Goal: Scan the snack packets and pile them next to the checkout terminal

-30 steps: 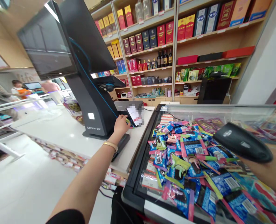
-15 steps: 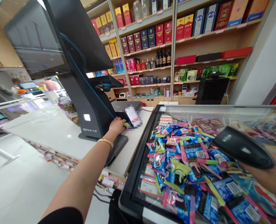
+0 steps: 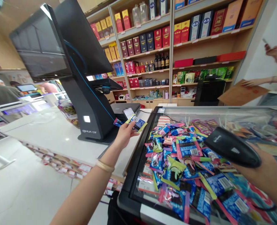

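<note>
My left hand (image 3: 124, 135) is raised over the white counter (image 3: 54, 134), fingers pinched on a few small blue and yellow snack packets (image 3: 136, 122) in front of the black checkout terminal (image 3: 82, 93). It wears a gold bangle at the wrist. My right hand (image 3: 267, 175) grips a black barcode scanner (image 3: 232, 147) above the glass-topped display case (image 3: 138, 175), which is heaped with several blue, pink and green snack packets (image 3: 187, 162).
Behind the counter, wooden shelves (image 3: 171, 47) carry boxed liquor, bottles and packets, and a second black monitor (image 3: 208, 90) stands there. Another person's hands (image 3: 273, 51) hold a phone and a brown envelope (image 3: 242, 93) at the right. People stand far left.
My left hand has lifted away from the base of the terminal, now carrying snack packets. The scanner in my right hand shifted slightly left. Another person's hands and envelope came into view at right.
</note>
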### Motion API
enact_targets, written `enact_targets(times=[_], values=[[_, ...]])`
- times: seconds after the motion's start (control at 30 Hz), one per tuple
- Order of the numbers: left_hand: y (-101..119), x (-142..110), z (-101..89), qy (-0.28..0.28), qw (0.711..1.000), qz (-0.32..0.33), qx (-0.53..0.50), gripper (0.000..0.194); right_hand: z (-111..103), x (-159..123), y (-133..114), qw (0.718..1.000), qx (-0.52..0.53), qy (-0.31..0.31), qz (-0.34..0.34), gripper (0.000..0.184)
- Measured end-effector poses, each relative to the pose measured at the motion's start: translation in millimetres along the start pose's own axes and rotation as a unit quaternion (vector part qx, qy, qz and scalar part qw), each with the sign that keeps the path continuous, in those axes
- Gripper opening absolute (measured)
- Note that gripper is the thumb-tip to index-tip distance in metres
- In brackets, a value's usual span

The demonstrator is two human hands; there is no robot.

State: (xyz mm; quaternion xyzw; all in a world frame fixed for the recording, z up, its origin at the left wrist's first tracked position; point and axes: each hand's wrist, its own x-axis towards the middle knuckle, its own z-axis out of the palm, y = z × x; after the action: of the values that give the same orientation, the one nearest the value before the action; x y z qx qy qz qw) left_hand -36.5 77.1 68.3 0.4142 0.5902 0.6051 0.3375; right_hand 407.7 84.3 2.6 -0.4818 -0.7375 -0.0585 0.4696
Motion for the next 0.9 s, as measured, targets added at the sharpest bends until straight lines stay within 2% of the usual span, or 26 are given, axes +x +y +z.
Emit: enact_targets(times=[0.07, 0.1, 0.13, 0.23, 0.33, 0.43, 0.53, 0.73, 0.9], values=[[1, -18, 32.1, -0.047, 0.993, -0.022, -0.102, 0.043, -1, 6, 2, 0.999, 0.033, -0.021, -0.030, 0.028], [1, -27, 47.2, -0.064, 0.990, -0.024, -0.124, 0.045, -1, 9, 2, 0.998, 0.044, -0.030, -0.042, 0.028], [2, -34, 61.2, -0.076, 0.988, -0.019, -0.133, 0.047, -1, 11, 1, 0.997, 0.055, -0.015, -0.051, 0.027], [4, -51, 95.5, -0.103, 0.989, 0.014, -0.101, 0.049, -4, 14, -8, 0.993, 0.072, 0.008, -0.091, 0.025], [7, -59, 117.4, -0.136, 0.987, 0.075, -0.039, 0.045, -8, 15, -20, 0.988, 0.063, -0.009, -0.138, 0.020], [8, -64, 128.8, -0.156, 0.979, 0.129, 0.010, 0.039, -14, 17, -29, 0.985, 0.053, -0.036, -0.158, 0.015], [7, -67, 133.0, -0.166, 0.973, 0.154, 0.033, 0.038, -17, 19, -32, 0.987, 0.047, -0.063, -0.143, 0.017], [4, -69, 133.9, -0.165, 0.974, 0.145, 0.053, 0.034, -18, 21, -34, 0.989, 0.048, -0.080, -0.116, 0.021], [2, -68, 134.0, -0.169, 0.975, 0.138, 0.052, 0.033, -18, 21, -36, 0.986, 0.060, -0.069, -0.140, 0.016]])
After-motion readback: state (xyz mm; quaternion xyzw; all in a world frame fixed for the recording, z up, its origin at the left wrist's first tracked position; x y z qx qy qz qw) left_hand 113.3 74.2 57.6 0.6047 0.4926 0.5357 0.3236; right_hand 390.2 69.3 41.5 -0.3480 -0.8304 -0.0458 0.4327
